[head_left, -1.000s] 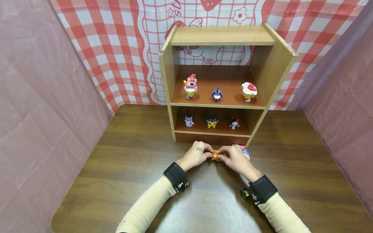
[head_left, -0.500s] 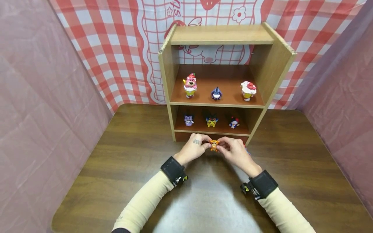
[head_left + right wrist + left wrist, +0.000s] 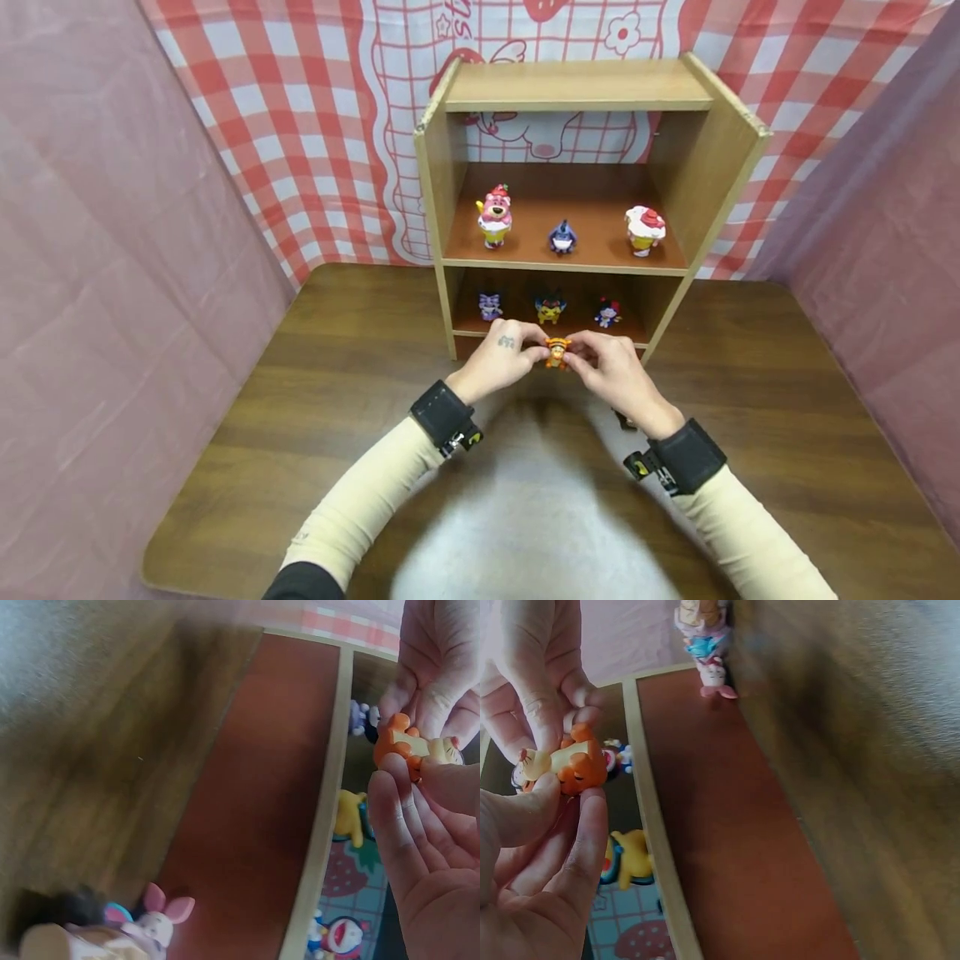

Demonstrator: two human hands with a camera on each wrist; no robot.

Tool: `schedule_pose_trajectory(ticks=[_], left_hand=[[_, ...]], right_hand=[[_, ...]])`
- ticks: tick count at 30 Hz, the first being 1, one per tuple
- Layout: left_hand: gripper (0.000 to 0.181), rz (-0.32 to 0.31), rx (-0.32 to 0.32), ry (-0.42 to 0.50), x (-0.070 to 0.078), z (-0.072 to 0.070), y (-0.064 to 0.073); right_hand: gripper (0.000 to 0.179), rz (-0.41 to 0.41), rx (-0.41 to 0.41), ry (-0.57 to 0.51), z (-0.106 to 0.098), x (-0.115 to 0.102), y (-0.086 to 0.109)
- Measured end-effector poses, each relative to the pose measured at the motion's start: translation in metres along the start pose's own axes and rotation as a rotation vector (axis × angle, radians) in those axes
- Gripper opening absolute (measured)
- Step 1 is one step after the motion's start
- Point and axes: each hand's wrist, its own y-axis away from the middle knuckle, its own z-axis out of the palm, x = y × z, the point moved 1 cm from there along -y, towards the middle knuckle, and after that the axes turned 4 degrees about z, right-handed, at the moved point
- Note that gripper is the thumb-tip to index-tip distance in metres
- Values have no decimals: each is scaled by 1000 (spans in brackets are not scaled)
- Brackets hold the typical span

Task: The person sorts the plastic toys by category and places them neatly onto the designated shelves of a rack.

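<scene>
Both hands hold a small orange tiger figurine in front of the shelf unit's lower edge. My left hand pinches it from the left. From the right, my right hand pinches it too, thumb and fingers on its side. The left wrist view shows the tiger's orange feet and pale belly between the fingertips. Just behind it on the lower shelf are a purple figurine, a yellow one and a red, black and white one.
The wooden shelf unit stands on a brown table. Its upper shelf bears a pink bear in a cup, a blue donkey and a cream-topped cup figure. A pink-eared figurine lies on the table by the unit's base.
Both hands have moved the tiger figurine up and forward from near the tabletop to the lower shelf's front. The figurine lying on the table is now hidden behind my right hand in the head view.
</scene>
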Motion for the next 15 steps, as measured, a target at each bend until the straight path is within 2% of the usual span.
schedule_pose_trajectory(ticks=[5,15], left_hand=[[4,8,-1,-15,7,-7,-7],[4,19,-27,-14,21,-29,-21]], right_hand=[[14,7,9,9,-8,-5,-5],[15,-35,19,12,-24,-18,-19]])
